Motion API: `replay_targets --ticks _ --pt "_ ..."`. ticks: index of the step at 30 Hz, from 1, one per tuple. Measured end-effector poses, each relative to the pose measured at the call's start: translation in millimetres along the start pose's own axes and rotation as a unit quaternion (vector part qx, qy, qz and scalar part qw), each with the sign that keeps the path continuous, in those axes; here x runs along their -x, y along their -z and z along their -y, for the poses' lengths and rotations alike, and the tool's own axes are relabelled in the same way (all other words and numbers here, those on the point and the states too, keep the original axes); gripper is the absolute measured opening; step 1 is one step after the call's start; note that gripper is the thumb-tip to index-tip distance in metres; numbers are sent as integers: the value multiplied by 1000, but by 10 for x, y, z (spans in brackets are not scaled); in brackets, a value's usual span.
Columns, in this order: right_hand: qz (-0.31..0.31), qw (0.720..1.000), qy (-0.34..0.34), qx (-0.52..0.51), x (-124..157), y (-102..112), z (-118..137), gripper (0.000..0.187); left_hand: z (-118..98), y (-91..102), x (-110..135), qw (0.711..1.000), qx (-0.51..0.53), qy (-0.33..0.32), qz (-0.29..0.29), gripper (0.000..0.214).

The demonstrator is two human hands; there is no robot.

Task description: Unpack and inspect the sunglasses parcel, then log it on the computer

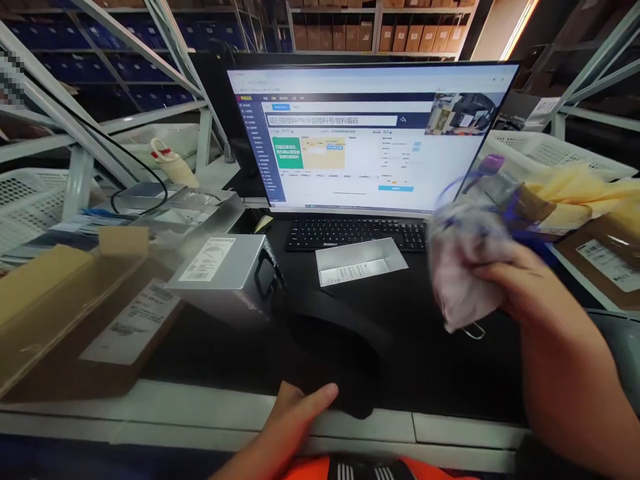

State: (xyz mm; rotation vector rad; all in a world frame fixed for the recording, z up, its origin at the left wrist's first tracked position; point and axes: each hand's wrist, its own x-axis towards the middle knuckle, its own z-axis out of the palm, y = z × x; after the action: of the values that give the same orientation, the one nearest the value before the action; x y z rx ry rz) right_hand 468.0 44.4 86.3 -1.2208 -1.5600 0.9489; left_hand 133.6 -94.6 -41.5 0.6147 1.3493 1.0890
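Near the table's front edge, my left hand is closed around a black barcode scanner, its thumb on top. The scanner is dark against the black mat, so its outline is partly lost. Its head is close to a grey box with a white label on top. On the right, my right hand grips a crumpled, pale plastic bag, raised over the mat and blurred; its contents cannot be made out. A small silver wire loop shows just under the bag.
A monitor stands behind a black keyboard, with a shallow white tray-like piece before it. An open cardboard box lies left. Yellow packets and a labelled brown parcel crowd the right.
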Motion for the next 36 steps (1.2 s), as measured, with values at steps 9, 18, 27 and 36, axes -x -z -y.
replay_targets --ticks 9,18,27,36 --pt "252 908 2 336 37 -647 -435 49 35 -106 -44 977 -134 -127 -108 94" --pt "80 842 -192 498 210 129 -937 37 25 376 -493 662 -540 -519 -14 74" --pt "142 875 -120 447 195 165 -1313 6 -402 756 -709 488 -623 -610 40 26" --pt "95 872 -99 469 -338 395 -1273 14 -272 624 -656 488 -542 -680 74 14"
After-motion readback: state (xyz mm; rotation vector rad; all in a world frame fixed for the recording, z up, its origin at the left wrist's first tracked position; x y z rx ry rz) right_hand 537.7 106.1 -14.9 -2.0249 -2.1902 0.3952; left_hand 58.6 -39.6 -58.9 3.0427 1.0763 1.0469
